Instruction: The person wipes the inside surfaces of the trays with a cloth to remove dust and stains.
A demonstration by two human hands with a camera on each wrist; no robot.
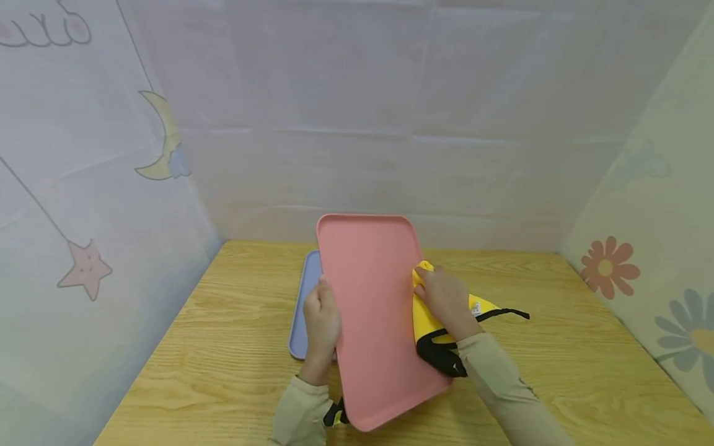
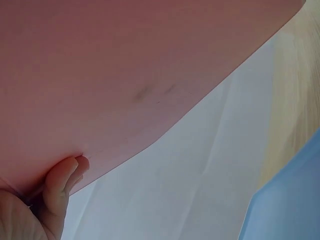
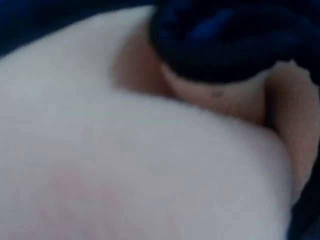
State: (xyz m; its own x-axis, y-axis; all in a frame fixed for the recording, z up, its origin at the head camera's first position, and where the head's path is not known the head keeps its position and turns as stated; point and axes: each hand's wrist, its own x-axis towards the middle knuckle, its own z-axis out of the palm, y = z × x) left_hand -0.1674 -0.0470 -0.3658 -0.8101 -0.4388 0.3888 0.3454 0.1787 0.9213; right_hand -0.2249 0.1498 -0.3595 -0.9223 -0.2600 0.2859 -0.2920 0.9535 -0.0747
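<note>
A pink tray (image 1: 370,310) stands tilted up over the table, its inner face toward me. My left hand (image 1: 321,316) grips its left edge, thumb on the front; in the left wrist view, fingers (image 2: 65,175) curl against the tray's underside (image 2: 150,65). At the right edge, my right hand (image 1: 444,300) holds a bunched yellow and black cloth (image 1: 426,322) against the tray. The cloth has a black strap and a small white label. In the right wrist view, curled fingers (image 3: 295,115) grip dark fabric (image 3: 215,55), blurred and close.
Behind the pink tray a blue tray (image 1: 301,322) lies on the wooden table (image 1: 223,353), partly hidden. A small black and yellow piece (image 1: 336,414) shows by the left wrist. Printed fabric walls (image 1: 334,124) enclose the back and both sides.
</note>
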